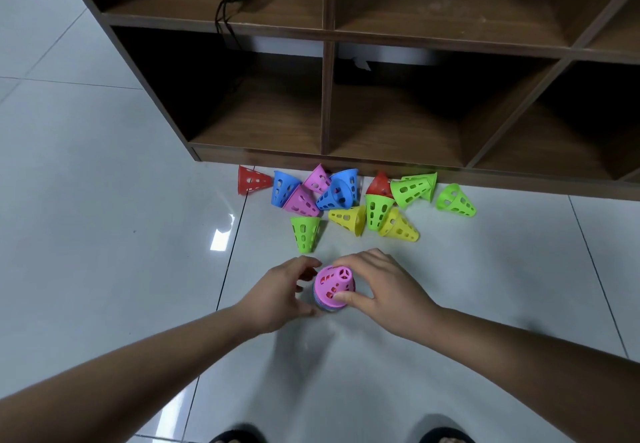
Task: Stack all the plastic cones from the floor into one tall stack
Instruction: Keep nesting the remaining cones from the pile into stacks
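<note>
The right hand [384, 290] grips the pink perforated plastic cone [334, 281] topping the short cone stack [328, 307] on the near floor [104, 235], probably seating it squarely. The left hand [280, 295] curls beside the stack as if to steady it; contact is unclear. Loose coloured plastic cones [348, 219] lie farther off.

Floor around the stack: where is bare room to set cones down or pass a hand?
Bare tile lies left of the left hand and right of the right hand, near the rightmost green cone. Crowded: loose cones between stack and shelf.
</note>
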